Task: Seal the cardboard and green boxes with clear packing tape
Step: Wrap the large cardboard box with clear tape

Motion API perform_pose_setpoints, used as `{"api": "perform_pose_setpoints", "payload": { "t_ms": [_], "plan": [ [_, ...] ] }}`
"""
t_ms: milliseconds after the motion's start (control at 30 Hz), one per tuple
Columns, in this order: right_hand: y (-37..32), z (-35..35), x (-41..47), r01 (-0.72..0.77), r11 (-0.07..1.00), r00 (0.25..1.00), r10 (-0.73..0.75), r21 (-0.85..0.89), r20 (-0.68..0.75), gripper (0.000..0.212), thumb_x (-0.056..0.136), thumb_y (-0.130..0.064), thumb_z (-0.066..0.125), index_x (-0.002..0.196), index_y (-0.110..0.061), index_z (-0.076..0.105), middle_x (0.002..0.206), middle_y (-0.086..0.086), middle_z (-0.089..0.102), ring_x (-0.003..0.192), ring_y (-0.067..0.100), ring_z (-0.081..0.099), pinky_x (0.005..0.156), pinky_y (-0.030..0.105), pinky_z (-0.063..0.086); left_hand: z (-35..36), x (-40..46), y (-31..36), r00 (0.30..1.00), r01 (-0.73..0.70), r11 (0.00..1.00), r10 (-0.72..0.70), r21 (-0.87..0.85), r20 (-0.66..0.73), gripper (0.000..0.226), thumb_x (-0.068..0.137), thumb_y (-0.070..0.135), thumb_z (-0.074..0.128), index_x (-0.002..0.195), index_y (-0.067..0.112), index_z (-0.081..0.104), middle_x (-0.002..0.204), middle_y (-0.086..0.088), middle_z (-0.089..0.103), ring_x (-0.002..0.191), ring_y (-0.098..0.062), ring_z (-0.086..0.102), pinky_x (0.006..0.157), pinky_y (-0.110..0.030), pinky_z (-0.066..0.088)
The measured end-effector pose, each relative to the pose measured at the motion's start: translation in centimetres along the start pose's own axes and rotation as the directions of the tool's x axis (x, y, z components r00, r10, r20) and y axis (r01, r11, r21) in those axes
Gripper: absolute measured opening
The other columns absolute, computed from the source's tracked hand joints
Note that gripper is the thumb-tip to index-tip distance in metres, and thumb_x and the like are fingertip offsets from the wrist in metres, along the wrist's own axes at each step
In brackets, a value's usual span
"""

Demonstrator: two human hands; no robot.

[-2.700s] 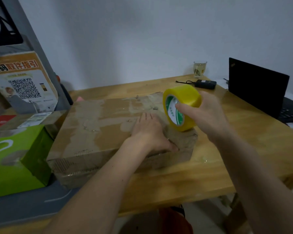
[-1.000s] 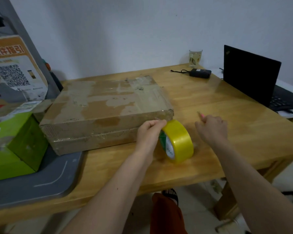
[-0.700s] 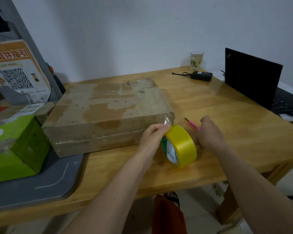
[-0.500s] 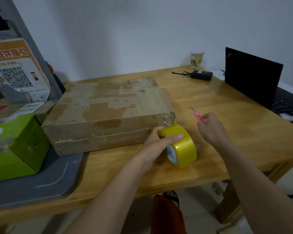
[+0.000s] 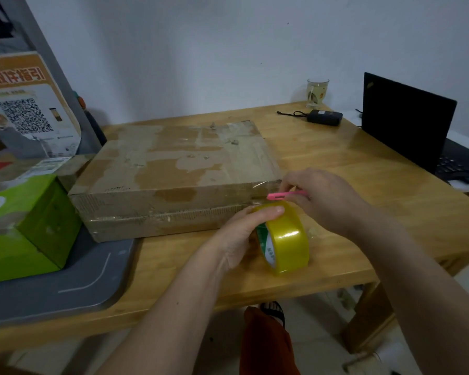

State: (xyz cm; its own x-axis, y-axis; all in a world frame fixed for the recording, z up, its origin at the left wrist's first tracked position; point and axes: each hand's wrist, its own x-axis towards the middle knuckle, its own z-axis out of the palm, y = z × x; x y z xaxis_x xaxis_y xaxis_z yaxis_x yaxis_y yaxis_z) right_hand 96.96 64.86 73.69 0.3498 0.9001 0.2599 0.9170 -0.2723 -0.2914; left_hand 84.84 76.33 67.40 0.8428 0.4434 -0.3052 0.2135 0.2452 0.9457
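Note:
A flat cardboard box (image 5: 173,169) lies on the wooden table (image 5: 349,185), its top and front patched with clear tape. The yellow tape roll (image 5: 287,236) stands on edge at the box's front right corner. My left hand (image 5: 241,234) grips the roll from the left, thumb on its top. A short strip of tape runs from the roll up to the box corner. My right hand (image 5: 320,196) holds a pink cutter (image 5: 282,195) with its tip just above the roll, at that strip. The green box (image 5: 19,226) sits at the left on a grey tray (image 5: 65,288).
A black laptop (image 5: 406,123) stands open at the right. A black adapter (image 5: 324,117) with a cable and a glass (image 5: 316,92) sit at the far edge. A printed sign with a QR code (image 5: 25,104) leans at the left. My foot shows under the table.
The roll came down from above the box to the table at its front right corner. My right hand picked up the pink cutter and brought it left to the tape strip.

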Motion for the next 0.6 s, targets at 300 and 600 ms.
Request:
{"api": "perform_pose_setpoints", "payload": {
  "t_ms": [300, 600],
  "plan": [
    [-1.2, -0.9, 0.0, 0.057, 0.971, 0.998, -0.051, -0.233, 0.03, 0.012, 0.098, -0.019, 0.051, 0.106, -0.022, 0.06, 0.101, 0.004, 0.058, 0.088, 0.017, 0.052, 0.076, 0.036, 0.048, 0.1, -0.7, -0.2, 0.999, 0.045, 0.989, -0.043, -0.142, 0.016, 0.051, 0.049, 0.055, 0.083, 0.093, 0.032, 0.075, 0.118, -0.003, 0.068, 0.117, -0.027, 0.059, 0.102, -0.053, 0.046],
    [-2.0, -0.8, 0.1, 0.043, 0.902, 0.999, -0.036, -0.429, 0.024, 0.017, 0.099, -0.011, 0.044, 0.111, -0.018, 0.054, 0.088, 0.001, 0.053, 0.07, 0.012, 0.031, 0.064, 0.027, 0.028, 0.1, -0.9, -0.2, 0.997, 0.067, 0.993, -0.069, -0.093, -0.022, 0.066, 0.043, 0.057, 0.084, 0.102, 0.028, 0.073, 0.12, -0.007, 0.068, 0.117, -0.03, 0.058, 0.103, -0.055, 0.043]
  ]
}}
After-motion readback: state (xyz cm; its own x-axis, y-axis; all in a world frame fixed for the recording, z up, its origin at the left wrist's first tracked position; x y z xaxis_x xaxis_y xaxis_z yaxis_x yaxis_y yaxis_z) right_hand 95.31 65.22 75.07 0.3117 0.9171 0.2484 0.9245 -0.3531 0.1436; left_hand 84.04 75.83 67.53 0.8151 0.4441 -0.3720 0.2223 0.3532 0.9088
